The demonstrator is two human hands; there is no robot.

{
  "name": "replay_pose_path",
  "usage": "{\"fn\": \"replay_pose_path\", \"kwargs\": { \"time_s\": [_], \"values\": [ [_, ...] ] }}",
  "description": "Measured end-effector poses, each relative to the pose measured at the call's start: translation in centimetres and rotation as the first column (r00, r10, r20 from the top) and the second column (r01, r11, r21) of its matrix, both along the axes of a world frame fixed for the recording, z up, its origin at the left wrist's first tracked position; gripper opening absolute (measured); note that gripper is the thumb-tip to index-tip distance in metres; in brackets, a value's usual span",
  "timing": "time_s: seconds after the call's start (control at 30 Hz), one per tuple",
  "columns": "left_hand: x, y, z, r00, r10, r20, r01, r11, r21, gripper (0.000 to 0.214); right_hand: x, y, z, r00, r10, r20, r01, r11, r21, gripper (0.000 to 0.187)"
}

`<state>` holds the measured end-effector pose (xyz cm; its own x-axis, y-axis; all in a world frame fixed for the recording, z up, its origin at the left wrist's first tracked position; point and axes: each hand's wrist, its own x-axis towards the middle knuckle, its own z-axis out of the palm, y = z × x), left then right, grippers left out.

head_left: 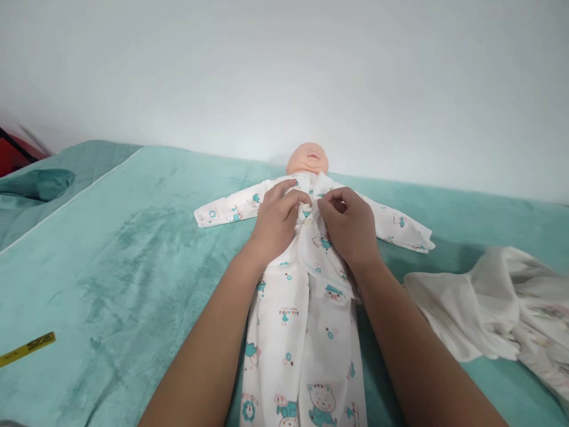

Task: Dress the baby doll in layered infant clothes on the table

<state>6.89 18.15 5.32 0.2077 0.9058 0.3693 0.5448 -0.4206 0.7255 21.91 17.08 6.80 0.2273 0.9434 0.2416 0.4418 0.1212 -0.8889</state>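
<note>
A baby doll (pixel 309 159) lies face up on a green cloth, dressed in a white printed baby jacket (pixel 322 246) and matching trousers (pixel 288 332). Both jacket sleeves stretch out to the sides. At the doll's chest, my left hand (pixel 281 216) is closed, its thumb and forefinger pinching the jacket's front edge near a small tie or fastening. Opposite it, my right hand (pixel 349 222) is closed too, with its fingertips on the other side of the same front opening. What exactly lies between the right fingertips is hidden.
A crumpled white garment (pixel 480 302) lies at the right. On the left, a yellow strip with dark markings (pixel 27 349) rests on the green cloth (pixel 133 267). A white wall (pixel 284 71) rises behind the doll, and something red (pixel 13 155) shows at the far left.
</note>
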Motion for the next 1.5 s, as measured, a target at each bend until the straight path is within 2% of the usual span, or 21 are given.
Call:
{"fn": "replay_pose_path", "kwargs": {
  "time_s": [0.1,0.2,0.23,0.3,0.4,0.47,0.57,0.67,0.8,0.97,1.03,1.13,1.4,1.5],
  "values": [
    [-0.2,-0.3,0.0,0.996,-0.018,0.084,0.017,1.000,0.016,0.029,0.0,-0.7,-0.5,0.996,-0.072,-0.058,0.073,0.997,0.023,0.007],
    [-0.6,-1.3,0.1,0.980,-0.030,0.194,0.025,0.999,0.030,0.030,-0.2,-2.6,-1.0,0.992,-0.115,-0.051,0.120,0.987,0.108,0.010],
    [-0.7,-1.7,0.2,0.976,-0.034,0.215,0.030,0.999,0.018,0.029,-0.3,-3.4,-1.1,0.994,-0.111,-0.009,0.111,0.983,0.144,0.012],
    [-0.8,-2.5,0.3,0.974,-0.039,0.224,0.046,0.999,-0.025,0.021,-0.6,-4.8,-1.1,0.985,-0.051,0.162,0.019,0.981,0.195,0.014],
    [-0.8,-3.2,0.5,0.977,-0.026,0.210,0.046,0.995,-0.089,0.010,-1.0,-6.2,-0.8,0.880,0.055,0.471,-0.156,0.972,0.178,0.018],
    [-0.7,-3.3,0.7,0.979,-0.013,0.203,0.037,0.993,-0.114,0.008,-1.3,-6.3,-0.6,0.809,0.051,0.586,-0.177,0.971,0.160,0.017],
    [-0.6,-3.2,0.9,0.981,-0.008,0.194,0.033,0.991,-0.126,0.008,-1.5,-5.8,-0.5,0.769,0.008,0.639,-0.134,0.980,0.149,0.013],
    [-0.8,-3.0,0.9,0.985,-0.015,0.173,0.037,0.992,-0.122,0.010,-1.4,-5.2,-0.5,0.813,0.027,0.582,-0.129,0.982,0.135,0.011],
    [-1.0,-2.9,0.8,0.989,-0.045,0.144,0.059,0.994,-0.095,0.010,-0.2,-4.8,0.0,0.911,0.198,0.362,-0.234,0.970,0.058,0.011],
    [-1.1,-3.0,0.8,0.989,-0.056,0.136,0.068,0.994,-0.087,0.010,1.2,-4.4,0.5,0.910,0.359,0.209,-0.372,0.928,0.024,0.009],
    [-1.2,-3.0,0.8,0.990,-0.062,0.128,0.074,0.994,-0.086,0.010,1.6,-4.2,0.4,0.908,0.383,0.169,-0.389,0.921,0.001,0.009],
    [-1.3,-3.0,0.7,0.990,-0.078,0.120,0.088,0.993,-0.081,0.012,1.7,-4.1,0.3,0.930,0.336,0.147,-0.339,0.941,-0.003,0.006],
    [-1.1,-3.2,0.8,0.989,-0.081,0.122,0.091,0.993,-0.074,0.015,0.6,-4.0,-0.2,0.950,0.179,0.255,-0.209,0.973,0.095,0.008],
    [-1.2,-3.2,0.8,0.989,-0.083,0.124,0.094,0.992,-0.082,0.014,0.6,-3.9,-0.5,0.972,0.103,0.211,-0.128,0.986,0.106,0.008]
  ]
}}
